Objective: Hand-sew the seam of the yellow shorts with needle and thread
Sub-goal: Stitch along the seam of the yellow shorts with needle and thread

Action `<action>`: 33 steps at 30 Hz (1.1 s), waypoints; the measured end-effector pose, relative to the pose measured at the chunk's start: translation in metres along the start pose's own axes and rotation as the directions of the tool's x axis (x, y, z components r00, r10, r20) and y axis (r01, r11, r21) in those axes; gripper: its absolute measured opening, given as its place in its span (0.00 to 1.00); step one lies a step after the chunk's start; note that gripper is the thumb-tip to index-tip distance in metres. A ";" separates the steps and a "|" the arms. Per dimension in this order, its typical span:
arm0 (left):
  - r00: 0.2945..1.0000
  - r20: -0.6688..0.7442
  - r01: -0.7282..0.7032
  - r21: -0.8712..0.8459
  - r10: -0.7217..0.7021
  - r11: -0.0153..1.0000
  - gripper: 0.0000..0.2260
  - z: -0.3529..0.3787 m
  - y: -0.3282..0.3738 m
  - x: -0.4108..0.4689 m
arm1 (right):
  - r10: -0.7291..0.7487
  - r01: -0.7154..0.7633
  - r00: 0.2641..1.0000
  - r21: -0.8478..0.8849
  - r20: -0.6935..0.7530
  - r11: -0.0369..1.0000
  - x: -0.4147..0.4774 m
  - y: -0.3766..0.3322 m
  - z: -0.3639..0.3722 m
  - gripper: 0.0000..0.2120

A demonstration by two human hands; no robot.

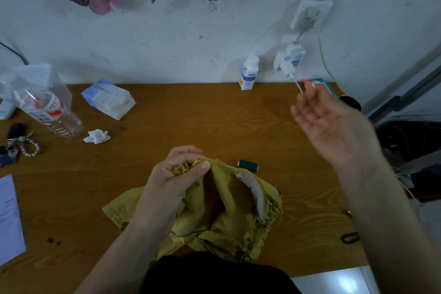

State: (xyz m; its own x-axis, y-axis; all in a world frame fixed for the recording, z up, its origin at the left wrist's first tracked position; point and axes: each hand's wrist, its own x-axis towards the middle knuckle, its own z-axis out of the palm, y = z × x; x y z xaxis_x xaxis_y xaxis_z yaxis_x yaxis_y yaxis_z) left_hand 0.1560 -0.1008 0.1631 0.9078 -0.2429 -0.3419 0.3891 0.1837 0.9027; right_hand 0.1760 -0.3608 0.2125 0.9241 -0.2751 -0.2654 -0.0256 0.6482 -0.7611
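The yellow shorts lie in a heap on the brown table, at the near edge, right in front of the person. The left hand pinches a bunched bit of the cloth between thumb and fingers. The right hand is up in the air, well apart, near the table's right edge. It is blurry, so I cannot tell if it holds anything.

A dark green thread spool lies just behind the shorts. Behind that is a wide bare stretch of table, up to the wall.

On the far left a clear plastic bottle lies on its side. Near it an open tissue pack shows white tissues. A small white bottle stands upright by the wall.
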 end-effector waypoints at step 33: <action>0.931 0.162 0.357 -0.233 -0.326 0.904 0.06 -0.002 0.028 -0.025 | 0.016 0.546 0.811 -0.767 0.585 0.337 -0.087 0.076 0.040 0.05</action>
State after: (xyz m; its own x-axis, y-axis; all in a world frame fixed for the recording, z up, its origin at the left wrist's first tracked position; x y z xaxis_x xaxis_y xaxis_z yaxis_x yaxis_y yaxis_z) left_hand 0.1447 -0.0881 0.1966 0.6933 -0.4403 -0.5705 0.7127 0.3015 0.6334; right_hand 0.1095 -0.2591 0.2015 0.9720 0.2028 0.1185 0.2037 -0.4765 -0.8553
